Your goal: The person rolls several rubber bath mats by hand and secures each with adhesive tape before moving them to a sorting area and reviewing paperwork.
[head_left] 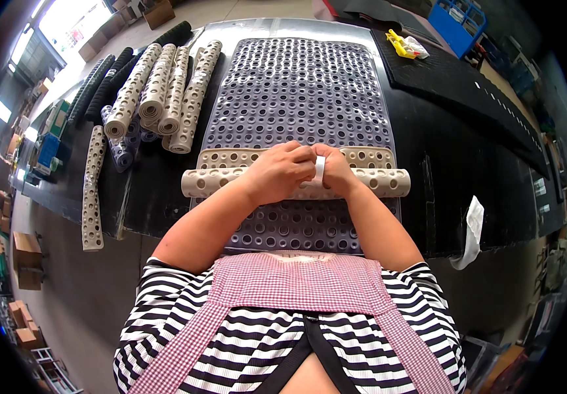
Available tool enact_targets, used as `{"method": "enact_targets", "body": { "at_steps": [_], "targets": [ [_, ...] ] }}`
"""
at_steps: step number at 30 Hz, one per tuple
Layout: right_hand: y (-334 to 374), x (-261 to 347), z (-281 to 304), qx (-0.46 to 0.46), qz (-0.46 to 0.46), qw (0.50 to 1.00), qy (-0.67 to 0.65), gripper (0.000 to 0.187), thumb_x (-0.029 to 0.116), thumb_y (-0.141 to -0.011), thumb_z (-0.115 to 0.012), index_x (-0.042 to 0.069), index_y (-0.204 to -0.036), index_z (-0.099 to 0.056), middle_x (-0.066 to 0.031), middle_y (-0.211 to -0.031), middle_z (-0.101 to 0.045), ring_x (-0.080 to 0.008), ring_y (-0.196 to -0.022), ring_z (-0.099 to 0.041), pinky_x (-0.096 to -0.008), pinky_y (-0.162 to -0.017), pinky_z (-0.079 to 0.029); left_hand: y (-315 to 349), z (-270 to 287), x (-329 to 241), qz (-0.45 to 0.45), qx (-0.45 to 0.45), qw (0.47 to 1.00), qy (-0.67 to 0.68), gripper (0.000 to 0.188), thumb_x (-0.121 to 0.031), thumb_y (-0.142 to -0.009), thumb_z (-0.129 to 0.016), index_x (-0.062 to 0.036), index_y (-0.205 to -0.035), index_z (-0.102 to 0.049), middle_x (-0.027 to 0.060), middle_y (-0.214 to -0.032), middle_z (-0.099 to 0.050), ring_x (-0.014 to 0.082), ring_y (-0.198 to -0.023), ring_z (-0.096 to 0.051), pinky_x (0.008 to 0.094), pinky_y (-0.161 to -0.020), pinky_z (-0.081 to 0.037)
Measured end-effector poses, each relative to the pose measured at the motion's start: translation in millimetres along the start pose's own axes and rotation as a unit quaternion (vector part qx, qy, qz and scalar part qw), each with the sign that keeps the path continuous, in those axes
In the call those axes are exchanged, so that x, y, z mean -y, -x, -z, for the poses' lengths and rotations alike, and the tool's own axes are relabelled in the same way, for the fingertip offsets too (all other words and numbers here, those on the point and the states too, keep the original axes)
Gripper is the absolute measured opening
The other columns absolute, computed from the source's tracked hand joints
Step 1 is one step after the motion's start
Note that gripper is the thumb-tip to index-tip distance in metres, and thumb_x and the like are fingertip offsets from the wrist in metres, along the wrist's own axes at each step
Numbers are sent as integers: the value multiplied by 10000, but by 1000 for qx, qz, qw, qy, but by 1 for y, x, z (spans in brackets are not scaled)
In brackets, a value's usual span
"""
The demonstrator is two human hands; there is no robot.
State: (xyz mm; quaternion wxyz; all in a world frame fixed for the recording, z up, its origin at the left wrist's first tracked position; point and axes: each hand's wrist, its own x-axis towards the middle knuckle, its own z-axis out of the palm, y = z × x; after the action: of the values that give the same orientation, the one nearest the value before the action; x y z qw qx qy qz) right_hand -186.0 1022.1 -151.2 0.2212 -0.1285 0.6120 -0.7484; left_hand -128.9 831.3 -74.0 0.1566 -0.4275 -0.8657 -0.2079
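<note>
A beige mat with round holes (pixel 195 183) lies mostly rolled up across a flat translucent grey-purple mat (pixel 296 98) on the table. Its flat end shows just beyond the roll. A narrow white band (pixel 320 169) stands up over the middle of the roll between my hands. Closed over the roll, my left hand (pixel 282 172) has its fingertips drawn together beside the band; what they grip is hidden. My right hand (pixel 337 172) is curled round the band's other side, fingers bent and closed on it. Both wrists rest close to the roll.
Several rolled beige mats (pixel 195 92) lie at the left, with dark rolls (pixel 109 75) beyond them. One beige roll (pixel 92 190) overhangs the table's left edge. At right are a black mat (pixel 454 92), a yellow object (pixel 398 44), a blue crate (pixel 457 26) and a white strip (pixel 472 233).
</note>
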Motion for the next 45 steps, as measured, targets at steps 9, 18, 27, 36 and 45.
{"method": "enact_targets", "body": {
  "at_steps": [9,18,27,36,45],
  "targets": [
    [87,-16,-33,-38,303,866,396,1364,437,-680,-886,63,-1608,41,-247,-1595,-260,-380,-1482,-276,-503,-1206,-188,-6,-35,59,238,22,961,138,46,-61,-877,-637,-45,-919,-646,123,-916,-660,328,-883,-641,418,-800,-508],
    [95,-17,-38,-61,295,860,413,1203,362,-717,-855,19,-1598,-110,-175,-1291,-639,-353,-1210,-582,-476,-1079,-357,1,-46,45,273,263,921,93,383,-160,-779,-798,-79,-1108,-619,117,-1125,-667,311,-1017,-661,410,-851,-519],
    [-64,-2,4,30,67,997,-19,195,101,-926,-648,1,-1092,-669,-97,-976,-712,-187,-846,-713,-332,-754,-604,85,-25,-9,256,-19,964,-67,471,-180,-822,-738,-91,-1264,-602,157,-1348,-551,312,-1226,-547,478,-1063,-390],
    [-69,15,5,61,124,988,66,238,127,-920,-640,-11,-1105,-698,-63,-986,-697,-129,-848,-676,-285,-737,-563,14,-21,104,347,163,920,-88,1045,-513,-625,-884,-122,-1476,-420,165,-1452,-477,341,-1354,-452,490,-1164,-300],
    [-127,-14,30,14,223,934,280,282,193,-878,-697,69,-1128,-738,-70,-1125,-734,-185,-1066,-675,-362,-985,-490,-34,-2,196,263,130,955,-31,538,-369,-741,-814,-132,-1207,-690,107,-1294,-594,310,-1281,-515,405,-1058,-440]
  ]
}}
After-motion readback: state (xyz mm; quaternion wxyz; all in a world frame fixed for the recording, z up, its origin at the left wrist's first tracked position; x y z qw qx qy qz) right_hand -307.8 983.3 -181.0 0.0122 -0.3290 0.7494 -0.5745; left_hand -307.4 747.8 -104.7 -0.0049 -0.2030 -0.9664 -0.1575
